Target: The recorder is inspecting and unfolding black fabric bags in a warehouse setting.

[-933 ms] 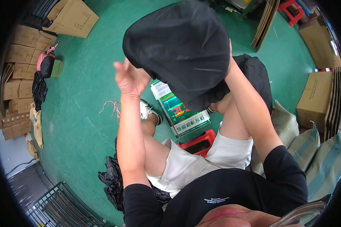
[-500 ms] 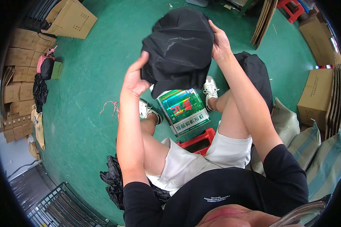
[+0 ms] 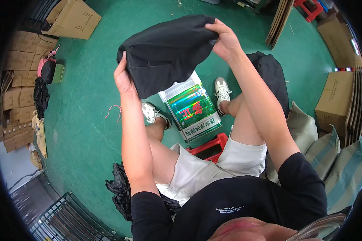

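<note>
Change: since the earlier frame I see the black garment (image 3: 167, 52) lowered from overhead and stretched wider between both hands, uncovering more of the packet below.
Left hand: my view has the left hand (image 3: 124, 78) clamped on the garment's lower left edge, thumb side toward me.
Right hand: the right hand (image 3: 226, 40) is pinched shut on the upper right corner of the cloth.
Garment: held in the air, clear of the floor, above the knees, folded over itself.
Below: a shiny holographic packet (image 3: 192, 107) lies on the green floor (image 3: 88, 120) between two white sneakers (image 3: 222, 89).
Seat: a red stool (image 3: 208, 145) shows between the legs.
Around: a crumpled black plastic bag (image 3: 118, 193) lies by the left hip, cardboard boxes (image 3: 338, 100) and woven sacks (image 3: 342, 164) to the right.
</note>
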`<action>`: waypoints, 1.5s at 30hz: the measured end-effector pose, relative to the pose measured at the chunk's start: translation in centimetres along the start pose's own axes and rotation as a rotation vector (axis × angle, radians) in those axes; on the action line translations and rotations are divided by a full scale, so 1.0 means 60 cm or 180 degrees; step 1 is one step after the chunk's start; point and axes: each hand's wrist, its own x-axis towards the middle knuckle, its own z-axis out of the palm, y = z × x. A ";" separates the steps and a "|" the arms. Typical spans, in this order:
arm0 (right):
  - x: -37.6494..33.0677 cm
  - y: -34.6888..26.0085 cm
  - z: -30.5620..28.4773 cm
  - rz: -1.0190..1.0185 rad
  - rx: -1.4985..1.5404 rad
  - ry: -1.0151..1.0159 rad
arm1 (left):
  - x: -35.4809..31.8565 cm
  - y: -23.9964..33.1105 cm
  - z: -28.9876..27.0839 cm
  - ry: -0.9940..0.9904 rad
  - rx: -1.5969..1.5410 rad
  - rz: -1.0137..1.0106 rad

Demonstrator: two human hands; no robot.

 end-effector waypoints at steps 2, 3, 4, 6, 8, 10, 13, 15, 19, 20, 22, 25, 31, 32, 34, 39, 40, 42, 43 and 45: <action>-0.001 0.006 -0.004 0.0318 0.0235 0.0045 | -0.005 -0.004 0.008 0.0015 -0.0109 -0.0019; -0.005 0.011 0.010 0.0638 0.0479 0.0074 | -0.009 -0.001 0.009 0.0030 -0.0206 -0.0024; -0.019 0.018 0.038 0.0900 0.0256 0.0104 | -0.005 0.000 -0.001 0.0035 -0.0203 -0.0009; -0.012 0.055 0.037 0.0845 -0.0247 0.0067 | 0.010 -0.003 -0.018 0.0148 -0.0160 0.0177; -0.006 0.069 0.030 0.0557 -0.0670 0.0357 | 0.015 -0.004 -0.018 0.0336 0.0006 0.0346; 0.000 0.052 0.024 0.0657 0.0095 0.0238 | 0.010 0.006 -0.016 0.0419 0.0106 0.0473; -0.013 0.037 0.040 0.0744 0.0813 0.0260 | 0.009 0.006 -0.017 0.0530 -0.0013 0.0263; -0.013 0.068 0.041 0.1369 -0.0273 0.0368 | 0.010 -0.002 -0.024 0.0737 0.0097 0.0275; -0.008 0.063 0.031 0.0829 -0.0308 0.0595 | 0.015 -0.013 -0.028 0.0993 -0.0098 -0.0058; 0.000 0.054 0.019 0.0990 0.0066 0.0469 | 0.016 -0.014 -0.023 0.0965 -0.0049 -0.0088; 0.000 0.048 0.021 0.1074 0.0377 0.0338 | 0.015 -0.016 -0.025 0.0935 -0.0003 -0.0112; 0.000 0.072 0.014 0.1278 -0.0074 0.0495 | 0.012 -0.026 -0.030 0.0974 0.0142 -0.0299; 0.033 0.071 -0.003 0.1206 -0.0509 0.0945 | 0.051 -0.035 -0.076 0.1195 0.0378 -0.0447; 0.044 0.066 -0.009 0.1235 -0.0377 0.0754 | 0.061 -0.037 -0.077 0.1207 0.0451 -0.0345; 0.040 0.046 0.007 0.1216 -0.0264 0.0574 | 0.067 -0.029 -0.050 0.1279 0.0487 0.0022; 0.013 0.042 0.033 -0.0384 -0.0252 0.0269 | 0.028 -0.021 -0.001 -0.0130 0.0358 0.0683; 0.017 0.065 0.024 -0.0325 -0.0545 0.0693 | 0.028 -0.025 -0.019 0.0249 0.0453 0.0630; 0.001 0.116 0.017 -0.0053 -0.0776 0.1474 | 0.022 -0.052 -0.082 0.1123 0.0703 0.0482; 0.011 0.133 -0.049 -0.0086 -0.1330 0.1962 | 0.035 -0.099 -0.091 0.1494 0.0806 0.0325; -0.004 0.179 -0.137 0.0104 -0.2164 0.2586 | 0.044 -0.167 -0.165 0.1964 0.1350 0.0399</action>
